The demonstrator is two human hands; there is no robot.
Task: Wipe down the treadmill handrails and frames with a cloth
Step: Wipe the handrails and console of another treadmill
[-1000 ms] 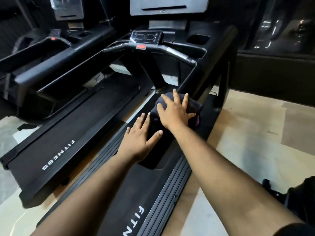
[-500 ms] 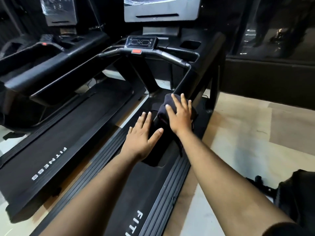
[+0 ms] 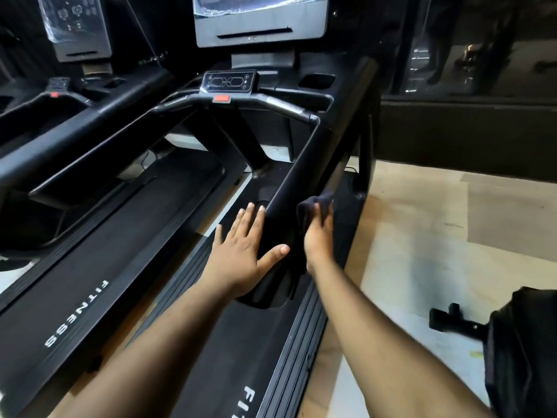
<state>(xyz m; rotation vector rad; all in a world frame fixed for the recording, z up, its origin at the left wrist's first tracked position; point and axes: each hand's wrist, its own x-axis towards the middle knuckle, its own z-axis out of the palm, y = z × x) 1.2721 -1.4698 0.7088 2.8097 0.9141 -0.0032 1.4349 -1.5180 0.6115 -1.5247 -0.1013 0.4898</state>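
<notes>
At far left, a second treadmill (image 3: 90, 236) stands parallel to the main unit, its black belt printed with white "FITNESS" lettering and its own console (image 3: 77, 25) raised at the rear. A narrow strip of pale floor shows between the two machines. The main treadmill (image 3: 241, 342) occupies the centre: a black belt flanked by ribbed side rails, a grey display screen (image 3: 260, 21) at the top, a small control panel (image 3: 229, 82) below it and a red stop button (image 3: 222, 98) on the crossbar. The left hand (image 3: 244, 251) lies flat, fingers straight and spread, on the inner face of the right handrail (image 3: 304, 179) near its rear end, holding nothing. The right hand (image 3: 319, 236) presses a dark cloth (image 3: 313, 206) against the outer side of the same handrail; its fingers appear to be wrapped into the cloth, though the fabric hides most of them. To the right, a light wood-tone floor (image 3: 422, 236) extends to a dark low wall (image 3: 467, 134) under reflective glass panels. A black object (image 3: 524, 351) sits at the lower right edge, its kind unclear.
</notes>
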